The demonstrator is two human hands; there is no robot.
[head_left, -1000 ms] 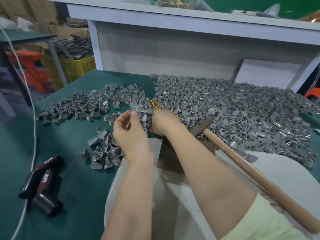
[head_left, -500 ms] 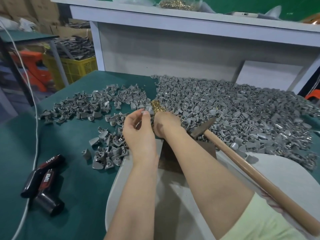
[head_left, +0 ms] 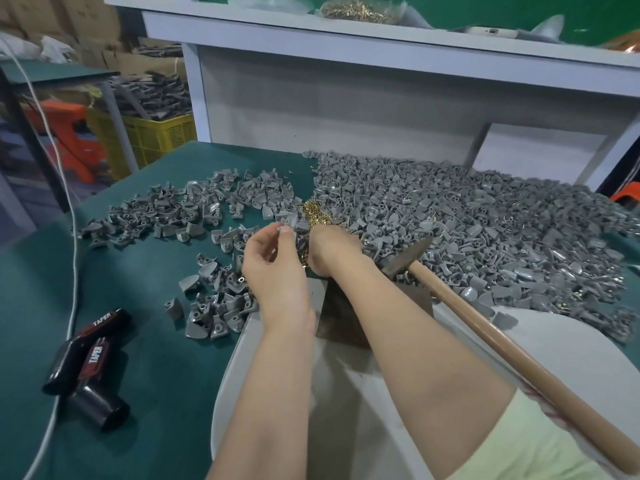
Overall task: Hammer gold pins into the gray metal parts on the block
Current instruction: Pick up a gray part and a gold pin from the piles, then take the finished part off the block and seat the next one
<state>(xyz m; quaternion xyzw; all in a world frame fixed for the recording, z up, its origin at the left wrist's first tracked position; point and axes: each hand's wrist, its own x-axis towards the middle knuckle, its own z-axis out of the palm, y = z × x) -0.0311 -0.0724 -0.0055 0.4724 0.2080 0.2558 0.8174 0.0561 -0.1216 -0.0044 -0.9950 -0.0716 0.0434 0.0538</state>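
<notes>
One gray part (head_left: 290,220) is pinched in the left hand (head_left: 277,271); the grip of the right hand (head_left: 330,249) among gold pins (head_left: 313,216) is hidden. Pin fitting is probably required next.

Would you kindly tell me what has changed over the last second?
The left hand drifted right, closer to the right hand at the gold pins, its fingertips pinching a gray part. The right hand, hammer and block stayed put.

Gold pins (head_left: 313,216) heaped between gray parts (head_left: 450,220), behind dark block (head_left: 341,318).
</notes>
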